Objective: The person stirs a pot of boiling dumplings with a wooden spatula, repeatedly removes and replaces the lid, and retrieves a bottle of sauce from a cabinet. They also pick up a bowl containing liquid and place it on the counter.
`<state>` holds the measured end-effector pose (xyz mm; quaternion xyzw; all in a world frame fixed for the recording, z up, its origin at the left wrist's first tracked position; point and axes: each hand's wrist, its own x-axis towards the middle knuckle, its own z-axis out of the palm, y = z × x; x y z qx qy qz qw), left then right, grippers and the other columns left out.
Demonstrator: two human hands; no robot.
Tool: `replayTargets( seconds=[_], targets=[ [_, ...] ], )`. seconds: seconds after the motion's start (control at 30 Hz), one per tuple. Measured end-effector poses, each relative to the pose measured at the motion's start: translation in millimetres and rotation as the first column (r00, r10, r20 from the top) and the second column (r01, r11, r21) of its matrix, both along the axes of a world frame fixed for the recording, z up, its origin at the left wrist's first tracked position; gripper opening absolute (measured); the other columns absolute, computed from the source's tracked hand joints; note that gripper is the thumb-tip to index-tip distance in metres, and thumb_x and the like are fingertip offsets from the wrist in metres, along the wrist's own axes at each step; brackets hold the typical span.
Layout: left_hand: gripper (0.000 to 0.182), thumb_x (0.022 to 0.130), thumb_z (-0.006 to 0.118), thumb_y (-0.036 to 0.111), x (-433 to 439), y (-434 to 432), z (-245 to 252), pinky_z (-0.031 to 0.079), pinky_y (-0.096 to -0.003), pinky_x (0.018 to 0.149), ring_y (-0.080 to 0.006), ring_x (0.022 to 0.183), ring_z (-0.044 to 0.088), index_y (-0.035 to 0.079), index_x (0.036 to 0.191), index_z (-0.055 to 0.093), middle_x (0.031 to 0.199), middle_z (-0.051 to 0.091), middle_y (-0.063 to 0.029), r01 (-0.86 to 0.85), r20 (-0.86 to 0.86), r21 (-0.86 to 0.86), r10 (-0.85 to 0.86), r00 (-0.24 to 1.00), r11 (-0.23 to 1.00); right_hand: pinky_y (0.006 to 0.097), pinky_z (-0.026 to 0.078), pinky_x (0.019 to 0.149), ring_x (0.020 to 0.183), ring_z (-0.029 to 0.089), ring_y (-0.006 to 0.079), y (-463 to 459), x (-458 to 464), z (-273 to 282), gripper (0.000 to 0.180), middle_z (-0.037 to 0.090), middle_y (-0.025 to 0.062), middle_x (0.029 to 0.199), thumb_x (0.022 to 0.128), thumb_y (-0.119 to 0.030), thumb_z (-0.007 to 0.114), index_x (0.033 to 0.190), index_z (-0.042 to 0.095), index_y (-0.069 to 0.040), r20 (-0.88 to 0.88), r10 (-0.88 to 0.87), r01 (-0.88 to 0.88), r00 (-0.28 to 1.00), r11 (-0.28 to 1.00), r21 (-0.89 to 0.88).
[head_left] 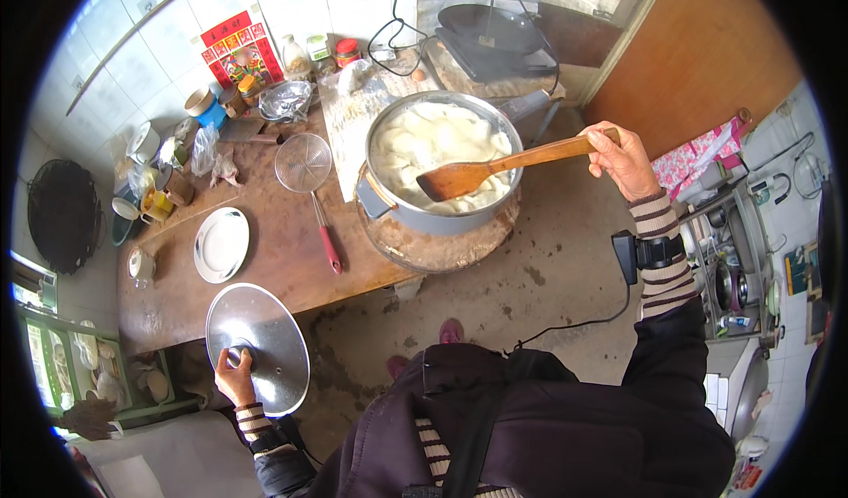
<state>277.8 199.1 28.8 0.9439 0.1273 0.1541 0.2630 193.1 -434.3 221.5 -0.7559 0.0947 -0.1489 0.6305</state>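
My right hand grips the handle end of a wooden spatula. Its blade lies over a grey pot full of pale, folded pieces that look like dumplings, with steam or foam among them. The pot stands on a round wooden board at the table's corner. By its knob, my left hand holds a glass lid beside the table's front edge, away from the pot. A wire skimmer with a red handle and a white plate lie on the wooden table.
Along the wall stand jars, a foil-lined bowl, cups and plastic bags. A cleaver lies near them. Behind the pot are a floured board, a loose cable and a dark electric pan. A metal rack stands at right.
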Motion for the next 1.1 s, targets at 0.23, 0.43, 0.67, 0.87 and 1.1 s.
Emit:
replayTargets(
  seconds=[0.23,0.43,0.67,0.87,1.1],
  targets=[
    [0.046,0.062,0.073,0.027,3.4,-12.9,8.6,0.039,-0.0290,0.052,-0.0114,0.054,0.043,-0.003,0.095,0.061,0.058,0.050,-0.0040,0.003,-0.029,-0.001,-0.003,1.000,1.000,0.0200,0.039,0.049,0.051,0.044,0.0041,-21.4,19.1,4.4,0.020,0.045,-0.0032,0.063,0.087,-0.022,0.055,0.086,0.057,-0.002,-0.135,0.116,-0.118,0.984,0.993,-0.004],
    [0.043,0.061,0.072,0.027,8.8,-32.0,12.5,0.039,-0.0297,0.049,-0.0134,0.048,0.043,0.002,0.094,0.062,0.053,0.047,-0.0069,0.009,-0.019,0.034,-0.008,1.000,0.999,0.0207,0.041,0.049,0.052,0.049,0.0060,-30.6,29.8,19.4,0.019,0.048,-0.0015,0.063,0.086,-0.019,0.056,0.085,0.058,0.000,-0.248,0.142,-0.224,0.958,0.912,-0.343],
    [0.039,0.061,0.071,0.026,19.5,-56.7,13.3,0.035,-0.0297,0.045,-0.0119,0.045,0.038,0.001,0.090,0.062,0.049,0.041,-0.0053,0.055,0.014,0.013,-0.055,0.998,0.998,0.0198,0.041,0.052,0.052,0.049,0.0065,-31.4,36.6,26.7,0.015,0.048,-0.0008,0.062,0.084,-0.015,0.058,0.085,0.059,0.000,-0.267,0.148,-0.258,0.952,0.858,-0.444],
    [0.038,0.061,0.072,0.025,29.9,-75.4,20.0,0.035,-0.0289,0.045,-0.0104,0.045,0.037,0.001,0.089,0.061,0.049,0.041,-0.0040,0.093,0.036,-0.004,-0.093,0.995,0.996,0.0201,0.042,0.057,0.057,0.050,0.0068,-36.4,39.2,22.6,0.012,0.050,0.0002,0.067,0.082,-0.011,0.059,0.087,0.060,0.000,-0.194,0.190,-0.260,0.962,0.854,-0.450],
    [0.042,0.060,0.073,0.025,43.8,-87.3,33.5,0.038,-0.0283,0.047,-0.0101,0.048,0.041,0.003,0.094,0.063,0.052,0.044,-0.0039,0.083,-0.023,-0.013,-0.083,0.996,0.996,0.0191,0.042,0.058,0.059,0.050,0.0063,-50.2,24.6,26.2,0.009,0.053,0.0006,0.073,0.083,-0.007,0.058,0.089,0.059,0.000,-0.095,0.111,-0.142,0.989,0.875,-0.463]
  ],
)
